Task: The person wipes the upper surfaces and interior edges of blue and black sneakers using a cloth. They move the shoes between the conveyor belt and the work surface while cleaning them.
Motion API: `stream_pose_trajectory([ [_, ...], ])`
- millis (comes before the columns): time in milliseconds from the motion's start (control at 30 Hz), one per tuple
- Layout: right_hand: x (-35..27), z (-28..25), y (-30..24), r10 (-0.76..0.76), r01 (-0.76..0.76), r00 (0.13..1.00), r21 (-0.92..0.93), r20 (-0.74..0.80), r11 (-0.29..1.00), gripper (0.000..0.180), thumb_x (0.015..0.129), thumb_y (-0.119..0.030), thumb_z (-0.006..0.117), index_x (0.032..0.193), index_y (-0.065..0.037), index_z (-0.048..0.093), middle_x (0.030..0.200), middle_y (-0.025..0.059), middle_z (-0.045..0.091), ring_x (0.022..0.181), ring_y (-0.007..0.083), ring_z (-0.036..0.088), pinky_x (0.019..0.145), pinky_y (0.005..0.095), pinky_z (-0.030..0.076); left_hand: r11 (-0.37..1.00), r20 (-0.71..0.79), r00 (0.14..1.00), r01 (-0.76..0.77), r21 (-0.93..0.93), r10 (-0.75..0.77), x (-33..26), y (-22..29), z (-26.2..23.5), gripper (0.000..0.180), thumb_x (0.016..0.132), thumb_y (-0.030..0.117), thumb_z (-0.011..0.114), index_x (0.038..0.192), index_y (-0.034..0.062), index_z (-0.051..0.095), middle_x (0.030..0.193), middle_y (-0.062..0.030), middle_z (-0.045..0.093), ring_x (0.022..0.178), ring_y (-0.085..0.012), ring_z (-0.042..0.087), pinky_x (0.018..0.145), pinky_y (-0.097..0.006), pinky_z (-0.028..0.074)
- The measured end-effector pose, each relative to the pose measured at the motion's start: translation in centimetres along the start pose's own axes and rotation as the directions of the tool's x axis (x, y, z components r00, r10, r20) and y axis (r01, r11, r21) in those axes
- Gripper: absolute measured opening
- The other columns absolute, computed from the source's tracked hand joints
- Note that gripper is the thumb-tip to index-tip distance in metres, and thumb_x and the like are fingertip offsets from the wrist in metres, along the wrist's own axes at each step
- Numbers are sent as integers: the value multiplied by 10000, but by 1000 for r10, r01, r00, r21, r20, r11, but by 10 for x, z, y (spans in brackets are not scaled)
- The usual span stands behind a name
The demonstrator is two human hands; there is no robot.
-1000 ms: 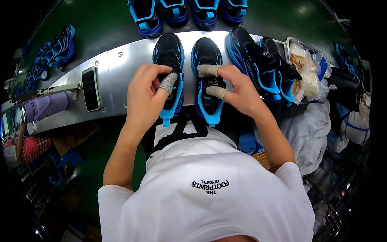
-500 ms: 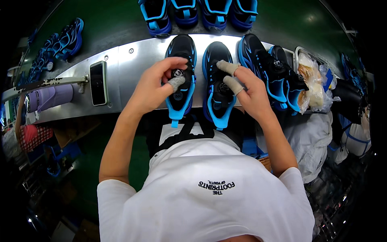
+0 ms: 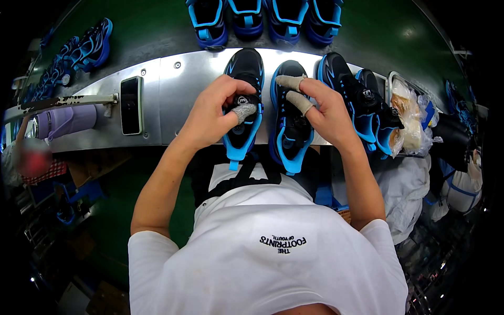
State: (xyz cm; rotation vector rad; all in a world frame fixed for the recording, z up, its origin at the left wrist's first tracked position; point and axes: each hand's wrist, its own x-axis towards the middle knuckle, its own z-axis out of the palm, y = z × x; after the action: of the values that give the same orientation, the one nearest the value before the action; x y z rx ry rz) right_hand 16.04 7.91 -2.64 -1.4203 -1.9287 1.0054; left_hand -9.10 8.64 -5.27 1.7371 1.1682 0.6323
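Observation:
Two black and blue sneakers with round dials on their tongues lie side by side before me, toes pointing away. On the left sneaker (image 3: 244, 63), my left hand (image 3: 215, 107) is closed around the dial (image 3: 242, 100), its thumb in a grey finger cover. My right hand (image 3: 325, 107) is over the right sneaker (image 3: 290, 152). Its covered thumb and forefinger are spread apart near the laces, just ahead of that shoe's dial, which the thumb partly hides. I cannot tell how firmly they touch the upper.
Another pair of sneakers (image 3: 357, 97) stands to the right, beside a metal tray (image 3: 389, 86) of plastic-wrapped items. Several sneakers (image 3: 247, 23) sit on the green surface beyond the metal ledge (image 3: 173, 100). A phone (image 3: 131, 105) and a lilac bottle (image 3: 73, 122) are at left.
My right thumb and forefinger have slid forward along the right sneaker, away from its dial. My left hand stays at the left dial. The whole view has shifted slightly.

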Motion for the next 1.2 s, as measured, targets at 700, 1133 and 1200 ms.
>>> stream_pose_trajectory([
  [700,40,34,-24,-162,97,930,203,330,974,340,829,-62,671,1169,-84,674,1129,73,679,1030,245,611,897,334,479,145,247,848,349,-926,-469,-56,17,30,296,995,100,473,1236,-63,524,1149,-151,607,1054,-277,648,672,-287,546],
  [1133,33,52,-27,-283,301,937,-61,206,952,372,790,-87,711,1159,-129,684,880,69,577,846,235,550,757,334,473,125,237,848,332,-935,-474,-56,18,39,314,995,78,446,1274,-62,485,1233,-152,567,1173,-288,591,701,-285,583],
  [1200,30,60,-24,-347,355,932,-81,101,931,339,782,-110,720,1119,-140,698,838,71,538,820,238,537,744,337,464,122,226,848,320,-940,-479,-56,18,40,318,995,78,445,1278,-62,483,1236,-151,566,1176,-287,589,703,-283,583],
])
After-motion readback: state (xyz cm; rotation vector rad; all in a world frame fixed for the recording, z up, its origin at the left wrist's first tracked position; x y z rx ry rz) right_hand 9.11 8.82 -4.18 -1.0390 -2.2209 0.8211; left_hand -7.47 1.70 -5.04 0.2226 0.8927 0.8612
